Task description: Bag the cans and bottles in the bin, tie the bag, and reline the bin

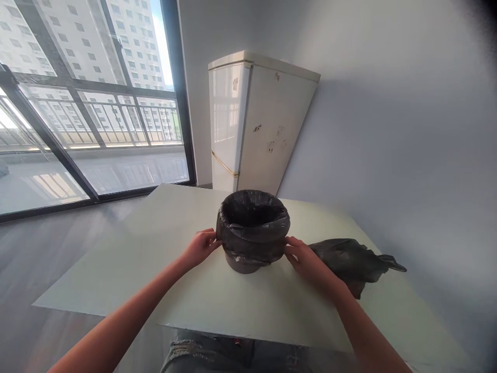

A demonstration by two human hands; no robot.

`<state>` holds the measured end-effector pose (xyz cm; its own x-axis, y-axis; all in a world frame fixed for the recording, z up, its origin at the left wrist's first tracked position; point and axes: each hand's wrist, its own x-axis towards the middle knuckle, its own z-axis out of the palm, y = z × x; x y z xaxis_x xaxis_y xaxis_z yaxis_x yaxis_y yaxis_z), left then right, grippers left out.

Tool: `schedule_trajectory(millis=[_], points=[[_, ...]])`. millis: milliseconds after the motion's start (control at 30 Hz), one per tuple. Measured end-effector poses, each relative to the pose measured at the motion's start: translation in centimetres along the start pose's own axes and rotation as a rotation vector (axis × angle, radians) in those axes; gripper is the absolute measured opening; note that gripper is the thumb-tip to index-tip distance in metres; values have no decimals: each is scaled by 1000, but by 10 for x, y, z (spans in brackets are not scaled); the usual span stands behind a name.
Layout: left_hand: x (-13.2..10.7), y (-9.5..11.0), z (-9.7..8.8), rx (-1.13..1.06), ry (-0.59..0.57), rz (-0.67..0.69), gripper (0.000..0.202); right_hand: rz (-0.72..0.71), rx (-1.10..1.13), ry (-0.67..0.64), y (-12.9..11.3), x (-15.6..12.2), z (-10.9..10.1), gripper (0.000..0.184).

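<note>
A dark trash can stands upright on the table. Lining it is a black garbage bag, folded over the rim and hanging down the outside, with the mouth gaping upward. My left hand pinches the hanging edge of the bag on the left side. Across from it, my right hand grips the bag's edge on the right side, fingertips partly hidden by the plastic. Beside my right wrist lies another crumpled black garbage bag, touched by neither hand's fingers.
The pale table reaches along the wall, its front edge near my legs. A white refrigerator with worn patches stands behind it. Sliding glass doors with dark frames fill the left, with a balcony railing beyond.
</note>
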<state>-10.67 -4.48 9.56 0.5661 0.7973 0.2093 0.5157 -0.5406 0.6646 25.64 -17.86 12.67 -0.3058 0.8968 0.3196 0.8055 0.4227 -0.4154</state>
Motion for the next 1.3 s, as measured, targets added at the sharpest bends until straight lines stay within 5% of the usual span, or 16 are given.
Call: schedule_trajectory(millis=[67,200,400,533,700,833,967,1133,1300], points=[[0,-5,0,22,-7,4,36,63,12,92,-6,-2,-6,39],[-1,-20,7,111,-37,-32,33,72,14,494,-27,-7,-2,37],[-18,-47,23,263,-54,-152,28,-54,-106,677,-70,-8,22,70],[-24,-54,30,343,-8,-164,26,-235,-211,490,-93,11,10,70],[-21,-53,33,420,2,-138,22,-275,-292,318,-102,46,-9,36],[-23,-52,32,423,-4,-154,21,-208,-313,270,-77,70,-28,25],[-23,-53,32,442,10,-157,20,-58,-372,242,-27,78,-65,25],[-20,-55,33,438,-6,-171,22,89,-416,246,34,57,-109,26],[-19,-55,32,433,-13,-159,25,165,-494,344,77,23,-127,32]])
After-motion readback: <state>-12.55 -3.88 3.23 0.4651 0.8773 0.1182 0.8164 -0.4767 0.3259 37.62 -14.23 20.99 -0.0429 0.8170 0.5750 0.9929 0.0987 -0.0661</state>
